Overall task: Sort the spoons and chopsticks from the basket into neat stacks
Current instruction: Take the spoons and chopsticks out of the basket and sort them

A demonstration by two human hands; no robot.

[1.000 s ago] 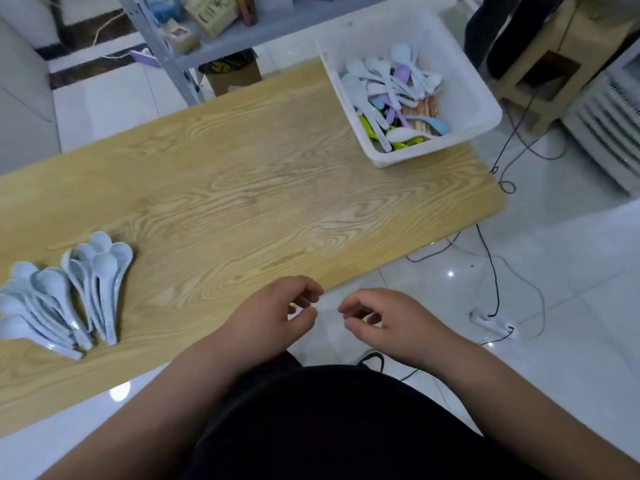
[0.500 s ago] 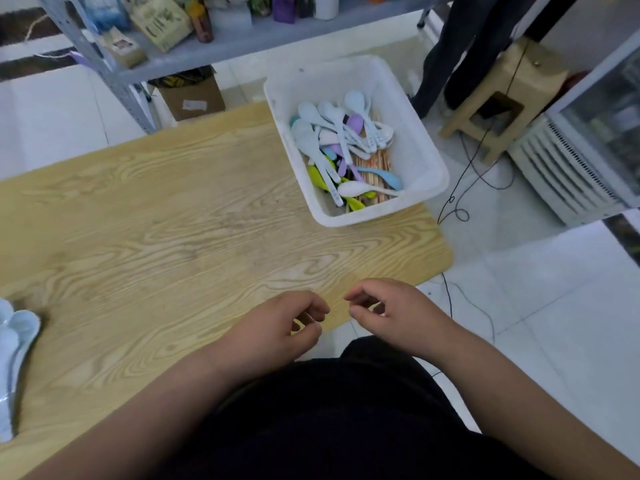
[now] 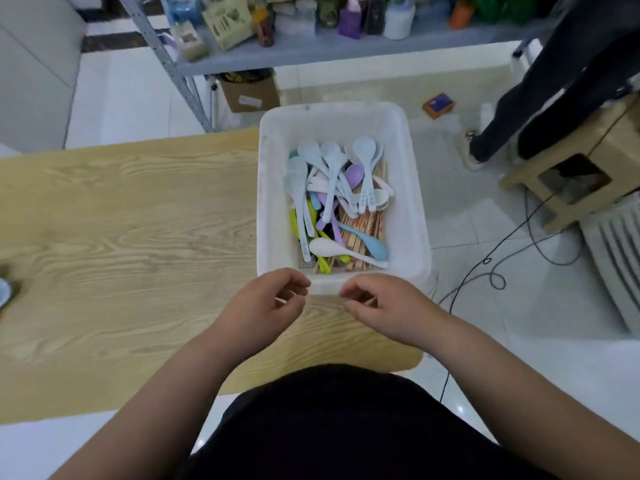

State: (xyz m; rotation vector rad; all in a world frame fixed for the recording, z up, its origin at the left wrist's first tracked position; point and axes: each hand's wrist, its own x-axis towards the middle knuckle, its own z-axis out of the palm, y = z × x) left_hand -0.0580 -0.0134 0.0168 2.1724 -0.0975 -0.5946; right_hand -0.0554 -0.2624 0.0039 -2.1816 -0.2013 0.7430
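- Spoons, pale-blue plastic with long handles (image 3: 332, 168), lie in a loose pile straight beyond the fingertips of both hands, bowls mostly pointing away from the fingers.
- Mixed into the pile: purple plastic spoon (image 3: 355, 174), white plastic spoon (image 3: 325, 247) lying crosswise nearest the fingertips, bright-blue plastic spoon (image 3: 375, 245), yellow-green plastic pieces (image 3: 298, 223) on the left-hand side.
- Light wooden chopsticks (image 3: 363, 226) lie under the spoons, roughly parallel, some with red print; ends point toward the fingers.
- All of it sits in a white rectangular plastic basket (image 3: 415, 216); its near rim is just past the fingertips, seen in the gap between the two hands.
- Basket stands on the right end of a light wood-grain table (image 3: 138, 220) and overhangs the right edge.
- Left hand (image 3: 266, 306): fingers loosely curled inward, thumb close to the index tip, nothing visible in it.
- Right hand (image 3: 388, 310): same loose curl, thumb near the index finger; a thin tan sliver shows by the fingers, cannot tell what it is.
- Hands are near each other, not touching, over the table's near right corner.
- Far left of the left-hand fingers, a pale spoon bowl (image 3: 3, 292) is cut off by the frame edge.
- Well beyond the fingers: grey metal shelf with bottles and boxes (image 3: 346, 50), brown cardboard box (image 3: 249, 95) under it.
- Right of the right-hand fingers: black cables on the white tile floor (image 3: 485, 271), tan plastic stool (image 3: 571, 174), another person's dark trouser legs (image 3: 519, 109).
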